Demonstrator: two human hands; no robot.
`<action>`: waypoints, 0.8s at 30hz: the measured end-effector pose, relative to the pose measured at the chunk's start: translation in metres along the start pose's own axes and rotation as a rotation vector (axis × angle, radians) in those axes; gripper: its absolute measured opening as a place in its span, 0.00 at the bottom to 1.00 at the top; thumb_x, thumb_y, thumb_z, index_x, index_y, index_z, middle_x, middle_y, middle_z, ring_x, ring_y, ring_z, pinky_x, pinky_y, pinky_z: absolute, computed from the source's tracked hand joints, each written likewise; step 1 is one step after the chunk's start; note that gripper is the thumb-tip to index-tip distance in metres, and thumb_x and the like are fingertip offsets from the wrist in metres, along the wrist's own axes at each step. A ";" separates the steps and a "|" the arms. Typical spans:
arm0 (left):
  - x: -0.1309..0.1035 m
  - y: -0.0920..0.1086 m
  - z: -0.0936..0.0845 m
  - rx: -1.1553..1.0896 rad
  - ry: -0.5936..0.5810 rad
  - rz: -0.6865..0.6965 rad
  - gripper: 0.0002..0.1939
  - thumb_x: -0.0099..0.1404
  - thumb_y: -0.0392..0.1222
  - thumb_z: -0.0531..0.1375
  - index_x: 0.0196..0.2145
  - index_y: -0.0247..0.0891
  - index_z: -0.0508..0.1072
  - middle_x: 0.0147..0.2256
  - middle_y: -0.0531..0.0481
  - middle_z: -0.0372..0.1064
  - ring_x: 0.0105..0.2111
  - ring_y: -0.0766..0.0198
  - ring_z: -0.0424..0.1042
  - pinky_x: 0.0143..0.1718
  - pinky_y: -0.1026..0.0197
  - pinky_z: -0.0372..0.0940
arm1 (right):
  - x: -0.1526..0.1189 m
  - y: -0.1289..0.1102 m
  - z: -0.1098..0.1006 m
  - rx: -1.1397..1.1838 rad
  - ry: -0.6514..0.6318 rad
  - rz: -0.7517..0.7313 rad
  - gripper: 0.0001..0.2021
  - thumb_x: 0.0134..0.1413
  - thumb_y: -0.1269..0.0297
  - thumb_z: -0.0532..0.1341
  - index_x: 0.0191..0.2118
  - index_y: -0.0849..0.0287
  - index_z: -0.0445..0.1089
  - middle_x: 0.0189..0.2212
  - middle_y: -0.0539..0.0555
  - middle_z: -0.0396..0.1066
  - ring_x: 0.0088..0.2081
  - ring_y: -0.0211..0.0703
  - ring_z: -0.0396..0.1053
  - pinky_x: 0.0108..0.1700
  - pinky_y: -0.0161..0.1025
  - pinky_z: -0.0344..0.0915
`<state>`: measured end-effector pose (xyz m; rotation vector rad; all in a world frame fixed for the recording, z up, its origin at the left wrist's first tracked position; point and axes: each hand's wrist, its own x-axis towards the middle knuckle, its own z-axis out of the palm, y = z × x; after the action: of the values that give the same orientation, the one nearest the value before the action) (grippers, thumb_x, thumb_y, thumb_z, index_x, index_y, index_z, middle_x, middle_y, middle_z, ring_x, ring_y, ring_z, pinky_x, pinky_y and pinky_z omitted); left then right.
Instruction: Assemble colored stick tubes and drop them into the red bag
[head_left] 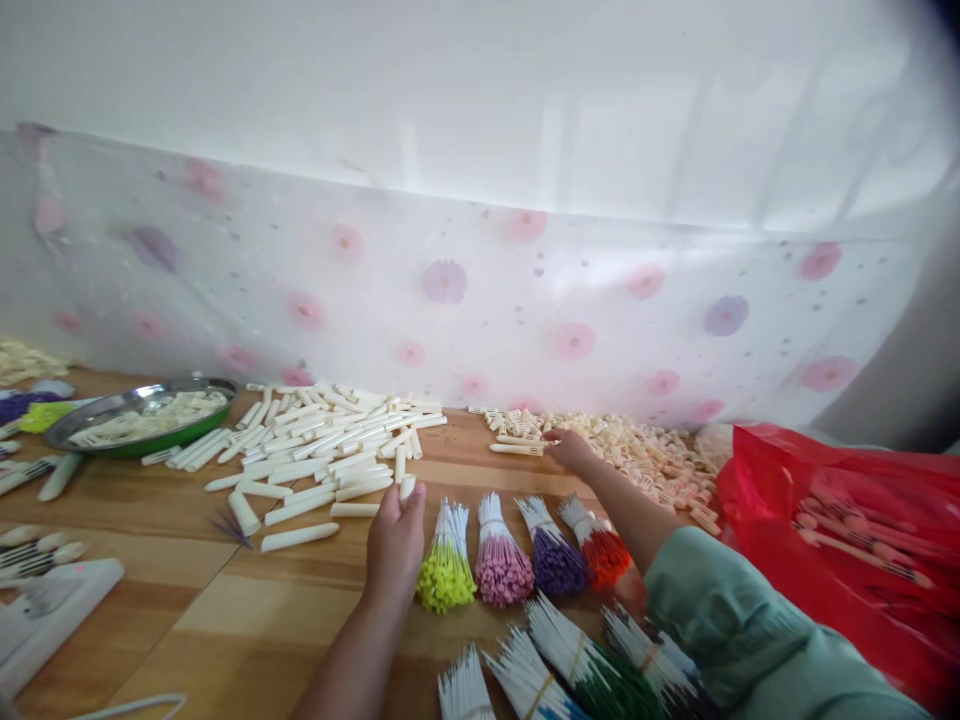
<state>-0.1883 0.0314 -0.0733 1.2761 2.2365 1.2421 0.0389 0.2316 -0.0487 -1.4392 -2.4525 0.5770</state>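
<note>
My left hand (396, 535) is closed round a short white tube (400, 465), which points upward from between thumb and fingers. Farther right, my right hand (571, 450) reaches across the table, its fingertips pinched at the right end of a slim cream-coloured slotted piece (517, 449). A heap of small cream slotted pieces (645, 455) spreads to the right of that hand. Many white tubes (322, 440) lie piled left of my left hand. Between my arms lie bundles of thin white sticks with yellow (448, 578), pink (504, 570), purple (559, 560) and orange-red (606, 555) tips.
More banded stick bundles (581, 650) lie at the near edge. A green-sided metal dish (142, 440) of cream pieces stands left. At the right is a red plastic bag (787, 580) with long pieces inside. A white device (60, 610) sits at the left; a flowered sheet (450, 330) covers the wall.
</note>
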 end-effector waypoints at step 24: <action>0.027 -0.025 0.019 0.197 -0.069 -0.053 0.16 0.64 0.53 0.48 0.36 0.42 0.69 0.30 0.45 0.74 0.32 0.53 0.73 0.27 0.61 0.58 | 0.072 -0.038 0.018 -0.496 -0.191 -0.142 0.14 0.61 0.61 0.56 0.51 0.59 0.65 0.50 0.57 0.66 0.46 0.45 0.68 0.46 0.48 0.68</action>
<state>-0.2063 0.0581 -0.0999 1.2969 2.3736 0.9640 -0.0328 0.2741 -0.0468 -1.4016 -2.9680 0.0745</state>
